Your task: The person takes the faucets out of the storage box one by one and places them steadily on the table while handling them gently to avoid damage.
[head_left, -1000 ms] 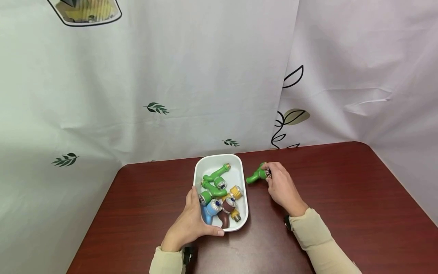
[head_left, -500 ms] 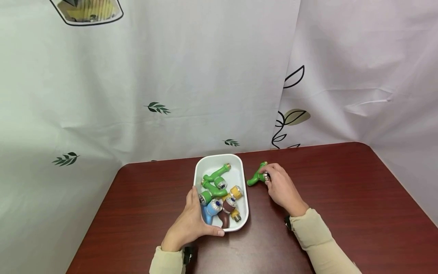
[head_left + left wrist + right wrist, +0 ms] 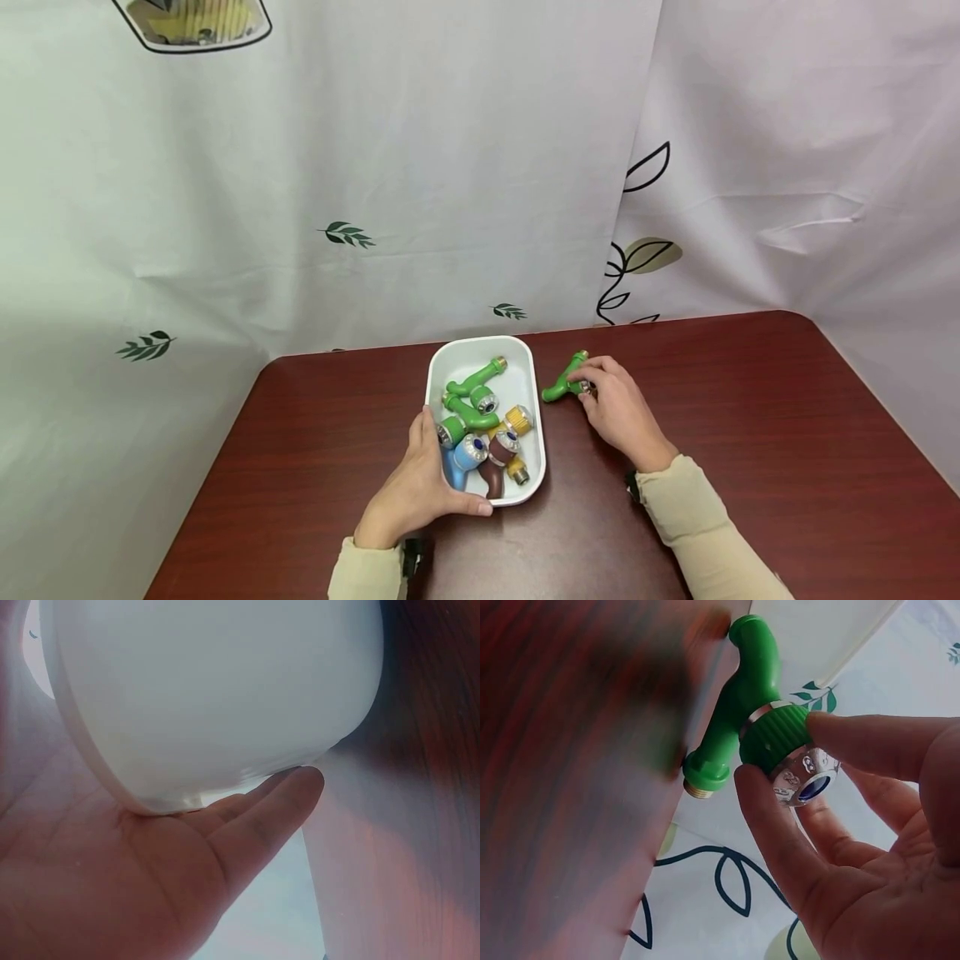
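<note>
In the head view a white plastic tub (image 3: 536,467) stands on the table, holding several toy-sized taps. My left hand (image 3: 412,492) rests against its near left corner, thumb along the front rim and fingers along the left wall; the left wrist view shows the palm and straight fingers on the tub's outside (image 3: 225,690). To the right of the tub, my right hand (image 3: 621,410) pinches a green tap (image 3: 559,388) by its ribbed knob. In the right wrist view thumb and forefinger grip the green knob (image 3: 774,739), with the brass-threaded inlet and curved spout lying against the tabletop.
Inside the tub lie green taps (image 3: 474,420), a blue tap (image 3: 467,454), a brown tap (image 3: 501,450) and yellow parts (image 3: 517,422). The dark red table (image 3: 720,400) reaches back to a white patterned curtain (image 3: 465,183).
The green tap has turned in my right hand, so its threaded end now shows beyond the fingers. My left hand and the tub have kept their place.
</note>
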Demonstrator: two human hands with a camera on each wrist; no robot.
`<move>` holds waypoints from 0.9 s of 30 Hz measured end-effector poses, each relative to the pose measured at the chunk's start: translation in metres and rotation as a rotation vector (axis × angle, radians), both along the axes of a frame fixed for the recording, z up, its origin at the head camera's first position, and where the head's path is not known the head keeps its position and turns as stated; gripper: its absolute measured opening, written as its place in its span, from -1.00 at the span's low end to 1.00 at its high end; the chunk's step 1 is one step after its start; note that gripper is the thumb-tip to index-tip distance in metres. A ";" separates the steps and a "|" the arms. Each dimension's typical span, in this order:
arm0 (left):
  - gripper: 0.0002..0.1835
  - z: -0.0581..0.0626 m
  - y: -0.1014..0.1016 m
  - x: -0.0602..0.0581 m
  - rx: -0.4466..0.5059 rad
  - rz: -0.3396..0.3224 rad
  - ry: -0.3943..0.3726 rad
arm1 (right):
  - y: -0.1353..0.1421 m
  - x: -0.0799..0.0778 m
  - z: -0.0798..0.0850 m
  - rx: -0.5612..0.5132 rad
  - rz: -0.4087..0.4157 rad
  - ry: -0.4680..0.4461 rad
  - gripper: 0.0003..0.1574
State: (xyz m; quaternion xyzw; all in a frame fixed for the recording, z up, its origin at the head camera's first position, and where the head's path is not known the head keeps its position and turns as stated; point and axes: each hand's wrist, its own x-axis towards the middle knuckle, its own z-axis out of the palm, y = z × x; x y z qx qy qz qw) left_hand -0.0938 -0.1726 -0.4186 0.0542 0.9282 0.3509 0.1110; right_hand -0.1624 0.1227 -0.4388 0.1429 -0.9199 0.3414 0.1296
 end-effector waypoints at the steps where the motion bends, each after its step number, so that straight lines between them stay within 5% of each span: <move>1: 0.73 0.000 0.000 0.000 0.000 -0.001 0.000 | 0.000 0.000 0.000 -0.002 -0.004 -0.001 -0.69; 27: 0.73 0.001 0.000 0.000 0.000 -0.002 -0.006 | 0.003 0.002 0.001 0.037 -0.041 -0.087 -0.63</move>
